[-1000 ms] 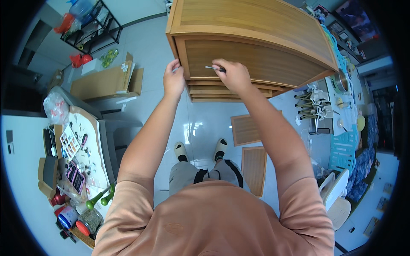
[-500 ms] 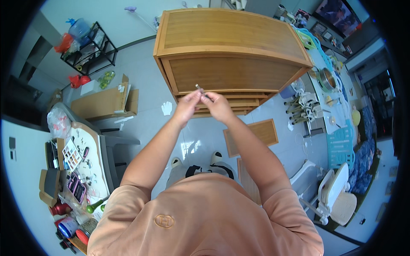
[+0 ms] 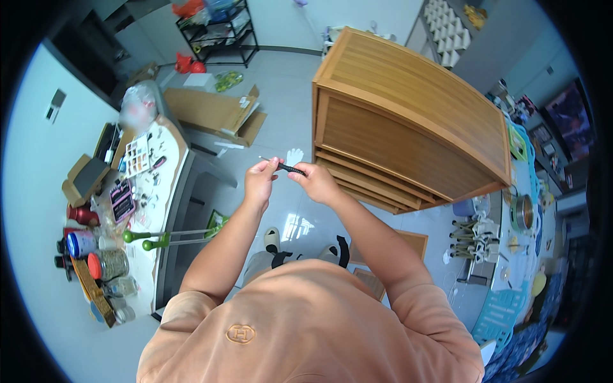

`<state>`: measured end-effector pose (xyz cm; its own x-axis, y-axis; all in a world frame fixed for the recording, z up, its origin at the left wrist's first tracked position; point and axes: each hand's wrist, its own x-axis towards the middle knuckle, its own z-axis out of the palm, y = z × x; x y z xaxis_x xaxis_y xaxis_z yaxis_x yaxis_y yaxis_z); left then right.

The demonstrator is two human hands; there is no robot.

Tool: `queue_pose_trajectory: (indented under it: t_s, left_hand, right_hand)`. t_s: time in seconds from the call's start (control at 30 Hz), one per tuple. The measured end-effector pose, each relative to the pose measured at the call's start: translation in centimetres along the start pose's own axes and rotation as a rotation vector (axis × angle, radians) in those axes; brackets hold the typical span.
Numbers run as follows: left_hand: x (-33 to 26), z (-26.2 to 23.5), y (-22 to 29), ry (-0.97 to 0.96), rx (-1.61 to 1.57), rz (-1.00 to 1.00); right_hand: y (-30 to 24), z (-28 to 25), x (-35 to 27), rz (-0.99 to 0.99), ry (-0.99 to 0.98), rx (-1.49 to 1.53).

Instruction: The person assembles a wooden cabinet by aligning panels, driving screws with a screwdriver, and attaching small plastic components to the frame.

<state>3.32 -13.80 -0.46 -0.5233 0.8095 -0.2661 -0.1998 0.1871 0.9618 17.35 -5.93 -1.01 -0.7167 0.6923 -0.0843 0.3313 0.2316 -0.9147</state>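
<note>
Screwdriver moved left of cabinet | lies crosswise, tip left | left hand pinching shaft, right hand pinching handle

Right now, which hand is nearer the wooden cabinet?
Right. The right hand is by the near left corner of the wooden cabinet; the left hand is farther out, to the left of that corner.
</note>
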Motion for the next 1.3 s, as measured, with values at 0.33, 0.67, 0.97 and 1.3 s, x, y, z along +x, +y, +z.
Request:
queue_pose_trajectory:
  t_s: [0.33,0.67,0.97,1.3]
  left_hand:
    - [3.0,-4.3,1.1,0.076,-0.148,-0.022]
    - [7.6,-11.7,5.4,0.141,-0.259,0.058]
    - [7.3,-25.4,4.0,0.581,-0.383,0.113]
    - [8.8,-32.3,-0.3,0.819,-0.482,-0.116]
  right_hand:
    - [-3.4,3.0,3.9,-0.016,0.024,-0.158]
    - [-9.2,7.9,11.5,-0.009,0.024,-0.021]
    - [-14.1,20.7,19.5,-0.226,-0.349,-0.148]
    - [-12.0,27.8,30.2,-0.187,-0.739,-0.303]
